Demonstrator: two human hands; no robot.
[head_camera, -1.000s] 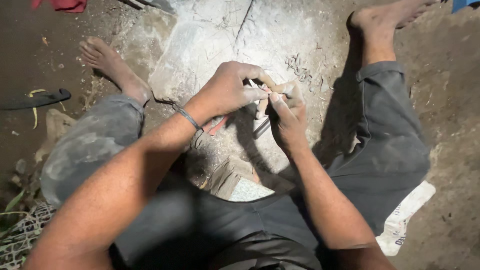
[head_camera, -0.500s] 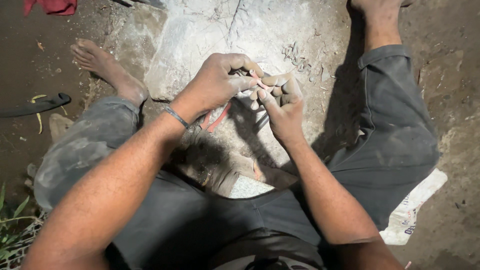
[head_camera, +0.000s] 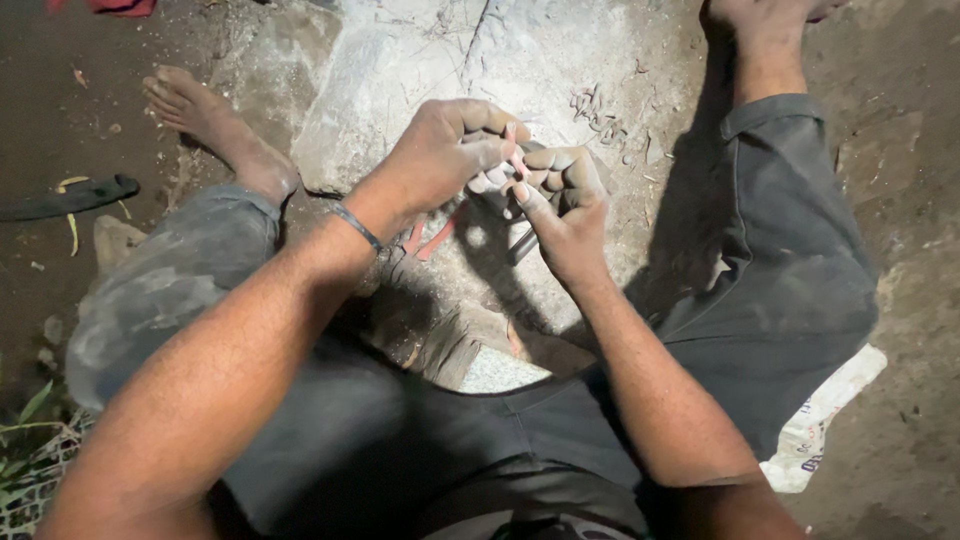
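Pinching small reddish piece (head_camera: 512, 150) between both hands above stone slab (head_camera: 400, 70). Left hand (head_camera: 445, 150) clenched on it, right hand (head_camera: 562, 195) gripping from below. Since a second ago, hands closer together, piece barely moved; work ongoing.

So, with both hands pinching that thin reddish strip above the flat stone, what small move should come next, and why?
Probably a small tightening of the pinch. The left hand and the right hand meet fingertip to fingertip on the thin reddish strip, held in the air over the pale stone slab. The strip is narrow and mostly hidden by the fingers, so a firmer hold seems wise before any further working.
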